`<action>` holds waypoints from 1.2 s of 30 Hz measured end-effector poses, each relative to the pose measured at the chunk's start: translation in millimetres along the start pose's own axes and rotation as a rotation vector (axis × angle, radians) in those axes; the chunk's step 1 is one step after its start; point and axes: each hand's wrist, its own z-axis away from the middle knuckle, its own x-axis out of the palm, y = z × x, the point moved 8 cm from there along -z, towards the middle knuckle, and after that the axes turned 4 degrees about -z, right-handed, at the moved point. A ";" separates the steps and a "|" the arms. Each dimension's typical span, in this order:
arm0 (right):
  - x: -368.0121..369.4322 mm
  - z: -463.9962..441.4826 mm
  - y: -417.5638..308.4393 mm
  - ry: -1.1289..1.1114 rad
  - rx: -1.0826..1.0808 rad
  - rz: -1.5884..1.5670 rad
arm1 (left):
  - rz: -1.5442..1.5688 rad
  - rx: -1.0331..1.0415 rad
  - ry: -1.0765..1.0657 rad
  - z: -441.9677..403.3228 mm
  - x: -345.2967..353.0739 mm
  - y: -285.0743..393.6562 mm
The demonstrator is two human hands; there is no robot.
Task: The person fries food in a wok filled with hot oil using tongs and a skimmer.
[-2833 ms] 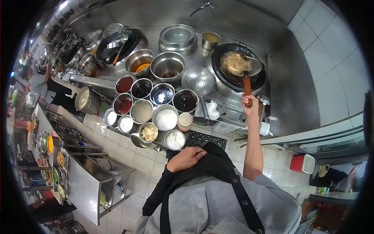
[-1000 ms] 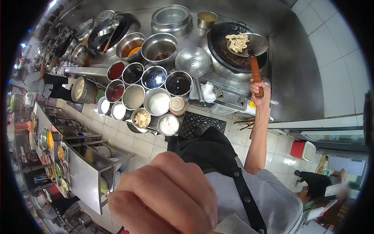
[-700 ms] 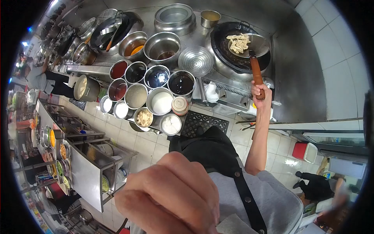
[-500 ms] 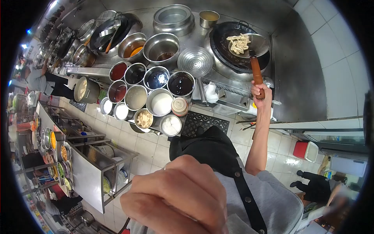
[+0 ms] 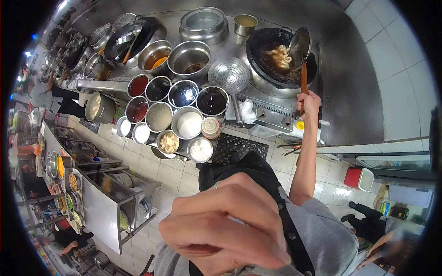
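On the right, my right hand (image 5: 308, 106) is wrapped round the wooden handle (image 5: 304, 83) of a round metal strainer. The strainer bowl (image 5: 301, 43) is tipped on its side over the right part of a black wok (image 5: 260, 46). Pale strips of food (image 5: 280, 57) are at its left edge, over dark liquid in the wok. Close to the camera, in front of my apron, my left hand (image 5: 225, 221) is raised with its fingers curled together; nothing shows in it. A perforated ladle (image 5: 229, 75) rests left of the wok.
Left of the perforated ladle stand several metal pots of sauces and white powders (image 5: 189, 123) and two larger pots (image 5: 189, 57). A second wok (image 5: 154, 37) is at the back left. A steel counter (image 5: 99, 202) with food bowls is at the left. Other people (image 5: 368, 221) are at both sides.
The strainer has turned from nearly level onto its side, and the food has slid left out of it toward the wok. My left hand has risen from my apron toward the camera.
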 end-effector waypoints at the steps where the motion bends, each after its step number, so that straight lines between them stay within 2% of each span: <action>1: -1.1 -1.2 -3.2 0.002 -0.029 0.095 | -0.018 -0.010 0.009 -0.3 -1.9 -0.6; 2: -2.3 -1.8 -5.3 0.004 -0.058 0.191 | -0.025 -0.027 0.014 0.0 -6.0 -2.4; 5: 1.3 -14.2 -3.4 0.180 -0.416 0.514 | -0.058 -0.033 0.015 -1.3 -9.1 -9.8; 8: 44.4 10.2 8.5 0.299 -0.603 0.715 | -0.108 -0.043 -0.057 -3.1 -6.0 -19.3; 12: 85.3 -30.2 131.8 0.121 -0.386 0.569 | -0.262 -0.157 -0.195 -3.4 3.1 -54.3; 15: 122.2 8.3 141.1 0.069 -0.240 0.534 | -0.437 -0.304 -0.250 13.1 -1.5 -104.4; 19: 151.0 12.9 166.6 -0.208 -0.151 0.363 | -0.628 -0.504 -0.344 54.9 -25.2 -171.5; 21: 146.3 21.6 172.0 -0.225 -0.202 0.447 | -0.667 -0.577 -0.397 75.7 -35.6 -197.1; 23: 140.4 58.8 151.5 -0.172 -0.434 0.754 | -0.654 -0.586 -0.430 89.0 -38.1 -205.7; 25: 135.4 106.9 125.9 -0.288 -0.347 0.620 | -0.641 -0.543 -0.470 91.0 -34.5 -204.0; 27: 141.5 161.4 108.3 -0.605 -0.173 0.559 | -0.548 -0.518 -0.498 85.0 -27.0 -199.7; 29: 152.2 217.8 99.3 -0.914 0.118 0.445 | -0.489 -0.468 -0.484 76.0 -17.7 -191.4; 30: 159.9 242.4 92.5 -1.092 0.134 0.546 | -0.438 -0.486 -0.467 72.4 -14.2 -191.9; 32: 169.4 289.7 77.3 -1.414 0.015 0.425 | -0.340 -0.520 -0.431 66.6 -9.0 -194.8; 34: 172.6 308.9 74.9 -1.488 0.021 0.261 | -0.435 -0.419 -0.450 62.6 -5.1 -194.1; 36: 172.0 309.4 78.5 -1.449 0.075 0.127 | -0.518 -0.350 -0.502 61.6 -0.3 -195.7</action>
